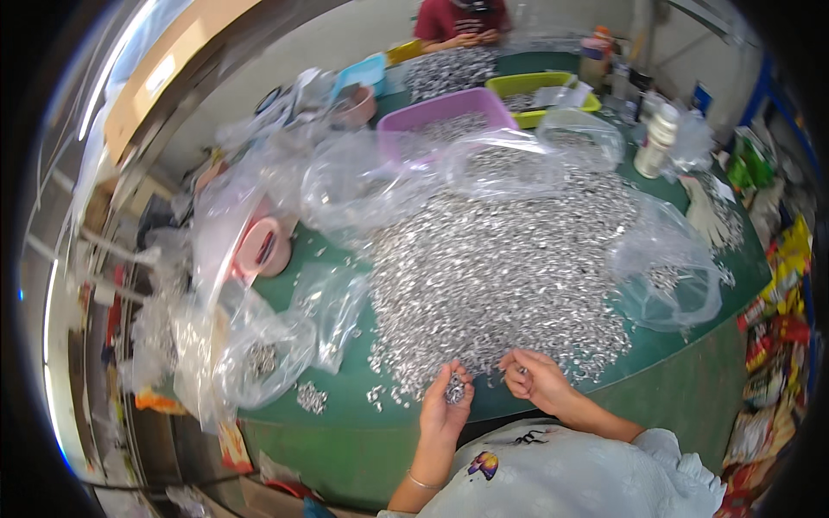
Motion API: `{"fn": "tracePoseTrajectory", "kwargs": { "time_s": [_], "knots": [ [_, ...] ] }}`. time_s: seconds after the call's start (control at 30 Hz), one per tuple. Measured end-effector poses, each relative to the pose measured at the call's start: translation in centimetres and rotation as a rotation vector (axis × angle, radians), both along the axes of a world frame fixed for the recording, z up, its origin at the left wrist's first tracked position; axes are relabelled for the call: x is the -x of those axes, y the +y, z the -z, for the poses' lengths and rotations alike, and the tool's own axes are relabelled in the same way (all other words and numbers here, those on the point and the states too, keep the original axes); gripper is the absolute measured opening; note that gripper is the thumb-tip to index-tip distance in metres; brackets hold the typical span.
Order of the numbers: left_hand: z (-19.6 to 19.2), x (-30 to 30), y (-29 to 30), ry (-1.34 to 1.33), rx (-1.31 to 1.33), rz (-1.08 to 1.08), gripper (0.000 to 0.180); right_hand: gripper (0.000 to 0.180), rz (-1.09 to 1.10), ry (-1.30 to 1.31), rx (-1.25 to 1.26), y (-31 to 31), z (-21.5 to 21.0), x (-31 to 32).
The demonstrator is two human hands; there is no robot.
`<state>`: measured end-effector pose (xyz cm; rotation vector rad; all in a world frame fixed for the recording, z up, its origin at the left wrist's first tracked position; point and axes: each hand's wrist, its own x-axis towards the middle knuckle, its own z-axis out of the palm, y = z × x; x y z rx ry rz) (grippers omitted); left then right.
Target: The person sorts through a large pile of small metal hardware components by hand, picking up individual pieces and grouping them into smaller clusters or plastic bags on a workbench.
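A broad pile of small shiny metal pieces (509, 272) covers the middle of the green table (345, 393). At its near edge my left hand (446, 397) is turned palm up, its fingers curled round a small heap of the metal pieces. Just to the right, my right hand (535, 380) is closed in a pinch. Whatever sits between its fingertips is too small to make out. The two hands are a short way apart, both close to my body.
Clear plastic bags (669, 268) with metal pieces lie right and left of the pile. Behind it stand a purple tub (401, 121) and a yellow-green tray (553, 79). A pink cup (275, 259) is at left, a white bottle (658, 142) at right. A person (462, 24) sits across.
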<state>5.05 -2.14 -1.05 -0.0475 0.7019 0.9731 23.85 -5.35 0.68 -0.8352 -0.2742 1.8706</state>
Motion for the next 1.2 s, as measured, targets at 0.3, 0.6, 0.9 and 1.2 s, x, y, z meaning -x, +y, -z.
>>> {"fn": "tracePoseTrajectory", "kwargs": {
  "time_s": [0.3,0.6,0.9,1.2],
  "knots": [
    [-4.4,-5.7,1.6,0.157,0.057,0.021,0.019,0.019,0.096,0.046,-0.035,-1.6,-0.3,-3.4],
    [-5.4,-8.5,3.8,0.176,-0.066,0.153,0.025,0.019,0.11,0.056,-0.054,-1.4,0.3,-4.9],
    [-4.9,-9.0,4.6,0.068,0.036,0.131,0.028,0.029,0.339,0.506,-0.038,0.3,0.8,-6.5],
    [-4.5,-6.9,4.2,-0.028,0.053,0.06,0.026,0.041,0.238,0.455,-0.028,-0.3,-2.0,-8.4]
  ]
}}
